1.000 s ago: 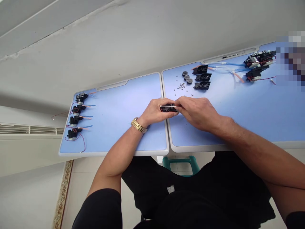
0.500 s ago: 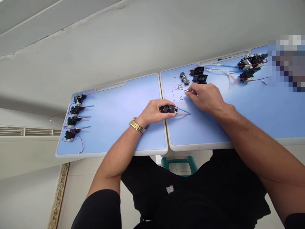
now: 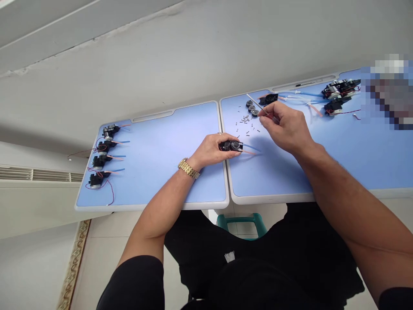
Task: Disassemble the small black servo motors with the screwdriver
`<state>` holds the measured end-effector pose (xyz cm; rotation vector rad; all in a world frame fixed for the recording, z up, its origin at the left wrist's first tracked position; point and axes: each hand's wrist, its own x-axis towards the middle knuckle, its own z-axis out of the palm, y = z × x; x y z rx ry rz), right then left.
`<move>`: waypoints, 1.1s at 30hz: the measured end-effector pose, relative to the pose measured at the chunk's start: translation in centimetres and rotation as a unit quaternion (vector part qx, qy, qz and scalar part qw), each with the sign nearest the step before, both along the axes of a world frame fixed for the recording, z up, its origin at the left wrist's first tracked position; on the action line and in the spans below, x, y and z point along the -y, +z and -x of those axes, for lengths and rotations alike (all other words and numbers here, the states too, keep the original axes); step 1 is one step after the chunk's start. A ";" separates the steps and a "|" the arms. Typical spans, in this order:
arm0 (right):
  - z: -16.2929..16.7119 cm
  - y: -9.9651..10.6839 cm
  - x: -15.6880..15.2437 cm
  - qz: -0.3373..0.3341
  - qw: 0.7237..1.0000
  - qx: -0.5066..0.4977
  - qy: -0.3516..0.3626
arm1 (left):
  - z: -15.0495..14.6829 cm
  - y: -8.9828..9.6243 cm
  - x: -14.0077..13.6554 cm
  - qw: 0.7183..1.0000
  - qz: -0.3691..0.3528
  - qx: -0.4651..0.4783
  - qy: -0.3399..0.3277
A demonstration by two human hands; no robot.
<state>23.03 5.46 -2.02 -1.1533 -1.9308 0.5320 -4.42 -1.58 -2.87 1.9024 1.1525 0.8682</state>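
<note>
My left hand [image 3: 213, 150] is closed around a small black pump-like unit [image 3: 232, 146], held just above the blue tabletop near the gap between two tables. A blue tube and a pinkish tube stick out of its right end. My right hand [image 3: 285, 125] pinches a screwdriver [image 3: 258, 103] by its handle, which my fingers mostly hide. Its thin metal shaft points up and left, over the round parts. Left of that hand lie loose small screws [image 3: 245, 120]. Several round metal-and-black parts [image 3: 252, 108] sit behind the screws, beside a black housing piece [image 3: 269, 99].
At the left table's far end lies a column of black motor units [image 3: 100, 161] with tubes and red wires. More motor units [image 3: 335, 90] lie at the back right, joined to blue tubes [image 3: 300, 93]. A pen [image 3: 305, 84] rests in the back groove. A green stool [image 3: 241, 219] stands below.
My right hand has lifted and shifted slightly right, and the screwdriver's tip has swung up from the screws. The left hand still holds the black unit, nearly in place.
</note>
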 end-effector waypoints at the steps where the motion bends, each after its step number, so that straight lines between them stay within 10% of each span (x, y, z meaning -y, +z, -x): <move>1: 0.1 0.5 0.4 0.006 1.000 -0.014 0.016 | 0.1 -0.1 -0.1 1.000 0.001 0.009 0.001; 10: 0.0 4.3 3.8 -0.021 0.995 0.004 0.098 | 0.2 0.1 -0.1 0.999 0.008 0.028 0.014; 33: -1.0 5.9 3.6 0.062 0.983 -0.137 0.101 | 1.0 -0.6 -0.8 0.992 -0.006 0.120 0.035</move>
